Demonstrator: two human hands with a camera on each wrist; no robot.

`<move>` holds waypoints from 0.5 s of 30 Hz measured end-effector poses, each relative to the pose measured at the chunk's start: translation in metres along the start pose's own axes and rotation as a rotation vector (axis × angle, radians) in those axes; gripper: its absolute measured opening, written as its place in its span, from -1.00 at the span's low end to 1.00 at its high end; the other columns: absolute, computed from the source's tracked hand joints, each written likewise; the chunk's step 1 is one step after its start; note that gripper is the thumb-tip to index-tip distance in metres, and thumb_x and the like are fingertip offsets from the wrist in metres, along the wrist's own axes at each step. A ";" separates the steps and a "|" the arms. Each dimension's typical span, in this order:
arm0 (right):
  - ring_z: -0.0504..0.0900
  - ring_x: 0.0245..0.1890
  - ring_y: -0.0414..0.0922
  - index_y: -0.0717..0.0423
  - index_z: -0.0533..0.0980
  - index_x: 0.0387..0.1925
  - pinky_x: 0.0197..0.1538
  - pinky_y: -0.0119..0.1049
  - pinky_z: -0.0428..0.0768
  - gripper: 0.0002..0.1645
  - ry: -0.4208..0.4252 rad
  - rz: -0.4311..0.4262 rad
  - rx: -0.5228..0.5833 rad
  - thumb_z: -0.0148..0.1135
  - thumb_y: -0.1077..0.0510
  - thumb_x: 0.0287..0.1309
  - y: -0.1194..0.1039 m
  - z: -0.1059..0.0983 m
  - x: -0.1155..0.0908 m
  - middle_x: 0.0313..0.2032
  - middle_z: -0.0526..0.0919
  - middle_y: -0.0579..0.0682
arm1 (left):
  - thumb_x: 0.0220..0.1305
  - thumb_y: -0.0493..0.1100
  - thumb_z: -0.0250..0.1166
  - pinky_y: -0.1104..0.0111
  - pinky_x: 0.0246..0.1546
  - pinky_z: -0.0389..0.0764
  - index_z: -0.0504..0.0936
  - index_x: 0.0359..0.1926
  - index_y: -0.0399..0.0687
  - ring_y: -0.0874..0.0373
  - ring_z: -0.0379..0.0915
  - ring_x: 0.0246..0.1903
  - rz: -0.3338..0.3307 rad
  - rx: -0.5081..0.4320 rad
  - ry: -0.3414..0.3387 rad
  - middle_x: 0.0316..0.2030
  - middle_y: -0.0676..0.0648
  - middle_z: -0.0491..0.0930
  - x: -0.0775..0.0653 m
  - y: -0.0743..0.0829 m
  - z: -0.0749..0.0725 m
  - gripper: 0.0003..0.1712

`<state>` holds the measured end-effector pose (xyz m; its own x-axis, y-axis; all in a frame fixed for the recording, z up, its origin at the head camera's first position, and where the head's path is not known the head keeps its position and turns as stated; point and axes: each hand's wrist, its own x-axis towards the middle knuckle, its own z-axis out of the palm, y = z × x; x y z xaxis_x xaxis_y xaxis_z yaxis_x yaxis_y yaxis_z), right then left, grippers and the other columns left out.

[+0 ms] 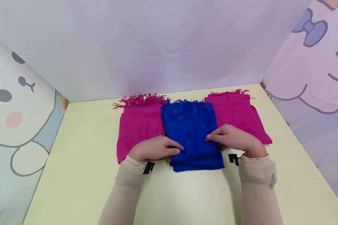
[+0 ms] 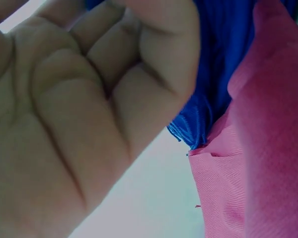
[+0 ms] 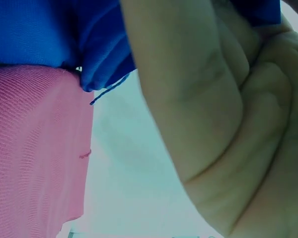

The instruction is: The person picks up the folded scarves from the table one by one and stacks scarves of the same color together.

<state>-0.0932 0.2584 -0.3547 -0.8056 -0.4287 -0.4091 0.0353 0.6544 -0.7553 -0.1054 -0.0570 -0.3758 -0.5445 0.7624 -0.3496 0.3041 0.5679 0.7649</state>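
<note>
A folded blue scarf (image 1: 190, 134), fringed at its far end, lies between two folded magenta scarves, the left magenta scarf (image 1: 142, 128) and the right magenta scarf (image 1: 236, 115). My left hand (image 1: 155, 148) reaches over the left one, its thumb and forefinger bent at the blue scarf's left side. At the opposite side, my right hand (image 1: 232, 139) has its fingertips on the blue cloth. Bent fingers with blue cloth behind them show in both wrist views. Whether either hand pinches the cloth is hidden.
All the scarves lie on a pale yellow table (image 1: 81, 156). Behind stands a pale fabric backdrop (image 1: 163, 47), with cartoon-printed panels at left and right. Magenta fringe (image 1: 143, 100) spreads toward the table's far edge. Black clips hang at both sleeve cuffs.
</note>
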 end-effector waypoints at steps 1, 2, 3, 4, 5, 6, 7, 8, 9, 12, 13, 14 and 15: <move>0.56 -0.42 -0.04 -0.01 0.73 -0.05 -0.24 -0.14 0.71 -0.65 -0.008 0.005 0.001 0.13 -0.07 0.43 0.000 0.001 0.000 -0.25 0.69 -0.03 | 0.49 -0.02 0.15 0.33 -0.19 0.59 0.62 0.23 0.13 0.05 0.68 -0.33 -0.001 0.003 -0.002 -0.40 0.09 0.68 0.000 0.000 0.000 -0.63; 0.58 -0.39 -0.03 0.00 0.72 -0.04 -0.24 -0.16 0.72 -0.64 -0.016 0.012 0.002 0.12 -0.07 0.43 0.001 0.001 0.000 -0.23 0.69 -0.03 | 0.49 -0.02 0.14 0.33 -0.18 0.59 0.62 0.23 0.13 0.06 0.68 -0.33 -0.003 0.008 -0.005 -0.40 0.11 0.68 0.000 0.000 0.001 -0.63; 0.59 -0.37 -0.03 0.00 0.73 -0.05 -0.24 -0.17 0.72 -0.63 -0.019 0.026 0.005 0.13 -0.08 0.43 0.001 0.002 0.000 -0.24 0.69 -0.03 | 0.49 -0.02 0.14 0.34 -0.18 0.59 0.62 0.23 0.13 0.06 0.68 -0.33 -0.003 0.012 -0.007 -0.40 0.11 0.68 0.000 0.000 0.001 -0.63; 0.61 -0.35 -0.03 0.00 0.73 -0.05 -0.24 -0.19 0.72 -0.63 -0.023 0.032 0.007 0.12 -0.09 0.43 0.001 0.002 0.001 -0.22 0.70 -0.03 | 0.49 -0.03 0.14 0.34 -0.17 0.59 0.62 0.22 0.13 0.07 0.68 -0.34 -0.003 0.014 -0.010 -0.39 0.12 0.67 0.000 0.000 0.001 -0.63; 0.62 -0.33 -0.04 0.00 0.73 -0.06 -0.24 -0.20 0.72 -0.63 -0.024 0.043 0.010 0.13 -0.09 0.42 0.002 0.003 0.001 -0.21 0.70 -0.04 | 0.49 -0.03 0.14 0.34 -0.17 0.59 0.63 0.22 0.13 0.07 0.68 -0.34 -0.003 0.016 -0.011 -0.39 0.13 0.67 0.000 0.000 0.002 -0.64; 0.62 -0.32 -0.03 0.00 0.73 -0.06 -0.25 -0.20 0.72 -0.63 -0.028 0.047 0.013 0.13 -0.09 0.42 0.002 0.003 0.002 -0.19 0.70 -0.04 | 0.49 -0.03 0.15 0.34 -0.16 0.58 0.63 0.21 0.13 0.07 0.68 -0.34 -0.004 0.016 -0.013 -0.40 0.13 0.67 0.000 0.000 0.002 -0.64; 0.63 -0.31 -0.04 0.01 0.73 -0.07 -0.25 -0.20 0.72 -0.63 -0.031 0.051 0.017 0.13 -0.09 0.42 0.002 0.004 0.002 -0.16 0.71 -0.04 | 0.49 -0.03 0.15 0.35 -0.15 0.58 0.64 0.21 0.12 0.07 0.68 -0.35 -0.004 0.017 -0.015 -0.40 0.14 0.67 0.000 0.000 0.002 -0.64; 0.63 -0.31 -0.03 0.01 0.74 -0.08 -0.25 -0.20 0.72 -0.64 -0.034 0.055 0.020 0.13 -0.08 0.42 0.002 0.004 0.003 -0.13 0.71 -0.04 | 0.49 -0.03 0.15 0.35 -0.13 0.58 0.64 0.21 0.12 0.07 0.68 -0.35 -0.006 0.019 -0.018 -0.40 0.14 0.67 0.000 0.000 0.002 -0.64; 0.62 -0.33 -0.03 0.00 0.74 -0.09 -0.26 -0.19 0.72 -0.64 -0.034 0.060 0.022 0.14 -0.08 0.42 0.003 0.004 0.003 -0.12 0.71 -0.04 | 0.48 -0.03 0.15 0.35 -0.12 0.58 0.64 0.21 0.13 0.08 0.69 -0.36 -0.009 0.021 -0.021 -0.40 0.15 0.67 0.000 0.000 0.002 -0.64; 0.60 -0.42 -0.03 0.03 0.74 -0.10 -0.28 -0.18 0.71 -0.64 -0.044 0.066 0.022 0.13 -0.07 0.42 0.002 0.006 0.005 -0.10 0.71 -0.04 | 0.47 -0.02 0.17 0.35 -0.07 0.57 0.65 0.19 0.12 0.08 0.69 -0.38 -0.017 0.024 -0.028 -0.35 0.18 0.67 0.002 -0.002 0.002 -0.65; 0.59 -0.45 -0.03 0.03 0.74 -0.10 -0.29 -0.18 0.71 -0.64 -0.046 0.071 0.024 0.13 -0.07 0.42 0.002 0.006 0.005 -0.12 0.71 -0.04 | 0.47 -0.02 0.17 0.36 -0.06 0.57 0.65 0.19 0.12 0.08 0.69 -0.40 -0.018 0.023 -0.030 -0.33 0.19 0.67 0.002 -0.003 0.003 -0.65; 0.58 -0.48 -0.03 0.03 0.74 -0.10 -0.30 -0.18 0.71 -0.64 -0.047 0.078 0.020 0.13 -0.07 0.42 0.003 0.007 0.006 -0.17 0.71 -0.03 | 0.47 -0.02 0.17 0.36 -0.05 0.57 0.66 0.19 0.12 0.08 0.69 -0.41 -0.024 0.017 -0.034 -0.34 0.17 0.68 0.003 -0.004 0.003 -0.65; 0.59 -0.52 -0.02 0.02 0.74 -0.11 -0.31 -0.17 0.71 -0.64 -0.049 0.085 0.018 0.13 -0.08 0.42 0.003 0.007 0.007 -0.25 0.71 -0.01 | 0.48 -0.03 0.17 0.37 -0.05 0.57 0.66 0.19 0.12 0.07 0.70 -0.42 -0.029 0.011 -0.039 -0.35 0.14 0.69 0.004 -0.005 0.003 -0.65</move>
<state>-0.0941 0.2532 -0.3635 -0.7693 -0.4024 -0.4963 0.1135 0.6784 -0.7259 -0.1065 -0.0561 -0.3824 -0.5221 0.7570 -0.3928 0.2975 0.5933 0.7480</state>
